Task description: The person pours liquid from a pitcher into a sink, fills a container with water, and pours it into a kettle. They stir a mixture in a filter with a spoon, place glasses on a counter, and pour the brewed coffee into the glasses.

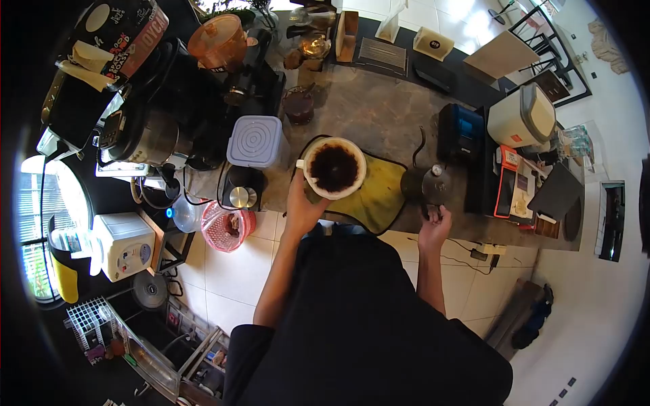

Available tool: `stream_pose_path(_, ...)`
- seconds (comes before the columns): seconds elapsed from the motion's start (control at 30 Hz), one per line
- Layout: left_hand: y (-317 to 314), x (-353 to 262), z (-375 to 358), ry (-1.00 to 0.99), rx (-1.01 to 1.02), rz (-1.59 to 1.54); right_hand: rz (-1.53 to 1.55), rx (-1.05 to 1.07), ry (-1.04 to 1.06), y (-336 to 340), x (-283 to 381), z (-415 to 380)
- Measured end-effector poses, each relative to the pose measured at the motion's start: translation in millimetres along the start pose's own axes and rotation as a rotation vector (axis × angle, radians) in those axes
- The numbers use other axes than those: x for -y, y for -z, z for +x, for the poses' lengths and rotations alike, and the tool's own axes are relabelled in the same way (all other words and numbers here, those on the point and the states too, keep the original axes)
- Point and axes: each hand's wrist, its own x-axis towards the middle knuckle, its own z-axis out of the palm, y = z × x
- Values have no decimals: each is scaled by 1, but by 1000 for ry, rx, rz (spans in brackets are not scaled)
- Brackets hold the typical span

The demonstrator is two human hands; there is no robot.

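Note:
A white coffee dripper [359, 150] with dark wet coffee inside is over a yellow-and-black mat [379, 196] at the counter's front. My left hand [306, 208] grips its near left side, fingers wrapped against the wall below a small handle. Whatever is underneath the dripper is hidden. To the right, a dark gooseneck kettle [439, 186] stands on the counter, its thin spout pointing away from me. Fingers of my right hand [433, 227] are curled at the kettle's dark handle.
A lidded lavender container [254, 141] and a glass of dark liquid [298, 105] are left of the dripper. Coffee machines line the far left. A black device [460, 133] and a cream bin [520, 116] stand at right. A pink basket [228, 227] is on the floor.

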Motion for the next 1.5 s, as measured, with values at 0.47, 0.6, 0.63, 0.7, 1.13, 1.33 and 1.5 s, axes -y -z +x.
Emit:
stream_pose_path(0.47,-15,11,22,-187,-41,-68,-166,118,-69,-12,13,-1)
stream_pose_path(0.6,-10,21,26,-122,105,2,-718,-38,-4,-15,43,6)
stream_pose_path(0.63,-11,26,24,-115,103,-2,-728,-40,-6,-17,53,9)
stream_pose_path(0.7,-15,36,23,-106,88,2,-1181,-45,628,-20,77,28)
stream_pose_path(1.13,-28,48,21,-42,16,-54,-1505,1222,503,-332,-73,99)
stream_pose_path(1.33,-29,50,18,-34,-11,20,-1631,1117,572,-357,-119,97)
stream_pose_path(1.5,-30,55,17,-8,8,0,-1469,1244,615,-358,-119,96)
